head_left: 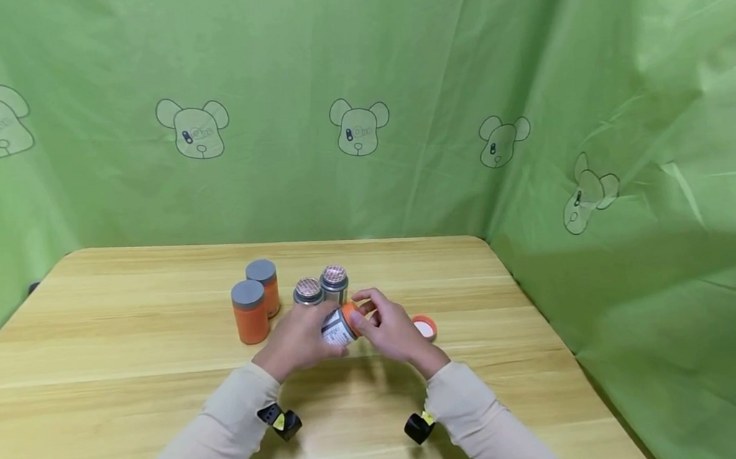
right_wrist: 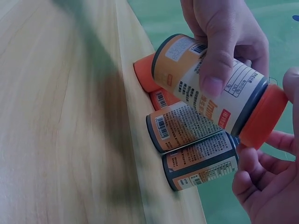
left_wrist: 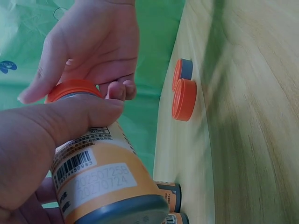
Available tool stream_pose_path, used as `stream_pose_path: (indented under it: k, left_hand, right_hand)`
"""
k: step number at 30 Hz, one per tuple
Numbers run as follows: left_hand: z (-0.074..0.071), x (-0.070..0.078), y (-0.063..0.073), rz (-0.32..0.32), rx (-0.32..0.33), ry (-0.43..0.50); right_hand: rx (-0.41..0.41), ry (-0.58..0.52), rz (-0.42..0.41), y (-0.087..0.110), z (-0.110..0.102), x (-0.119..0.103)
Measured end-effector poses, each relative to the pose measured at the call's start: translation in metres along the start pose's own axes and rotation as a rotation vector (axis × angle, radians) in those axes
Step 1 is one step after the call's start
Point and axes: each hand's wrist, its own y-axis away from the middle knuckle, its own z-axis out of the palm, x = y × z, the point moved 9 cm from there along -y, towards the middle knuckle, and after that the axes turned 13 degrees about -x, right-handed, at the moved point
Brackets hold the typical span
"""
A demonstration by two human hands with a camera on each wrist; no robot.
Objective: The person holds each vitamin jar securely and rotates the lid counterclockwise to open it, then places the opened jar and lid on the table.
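Note:
My left hand (head_left: 302, 339) grips a pill bottle (right_wrist: 201, 84) with an orange, white and dark grey label, tilted and held above the table. The fingers of my right hand (head_left: 385, 329) are on its orange cap (right_wrist: 265, 116), which sits on the bottle's neck. Just beyond the hands stand two similar bottles without caps, a nearer one (head_left: 309, 290) and a farther one (head_left: 334, 279), their foil-like seals showing. Two loose caps lie on the table in the left wrist view, an orange one (left_wrist: 185, 100) and another with a grey band (left_wrist: 185, 69).
Left of the hands stand two orange bottles with grey lids, a front one (head_left: 251, 318) and one behind it (head_left: 266, 284). The wooden table (head_left: 130, 421) ends at a green cloth (head_left: 273, 179) at the back and right.

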Motion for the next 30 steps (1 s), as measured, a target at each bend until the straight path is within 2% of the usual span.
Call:
stream_pose_path:
  k: [6,13,23,30]
  left_hand:
    - [0.001,-0.0001,0.0008,-0.004,-0.009,0.008]
    - [0.0003,-0.0003,0.0013,-0.009,-0.005,0.011]
    - [0.0024,0.0015,0.0012,0.006,-0.008,0.019]
    - [0.0009,0.0016,0.0017,-0.002,-0.001,0.013]
  right_hand:
    - [-0.018,-0.043,0.018,0.0005,0.0009,0.002]
    - [-0.064,-0.053,-0.054,0.001,0.0023,-0.0003]
    - [-0.04,-0.066,-0.009,-0.0012,0.0022,0.0034]
    - [-0.063,-0.066,-0.069,-0.0003,0.0033,0.0017]
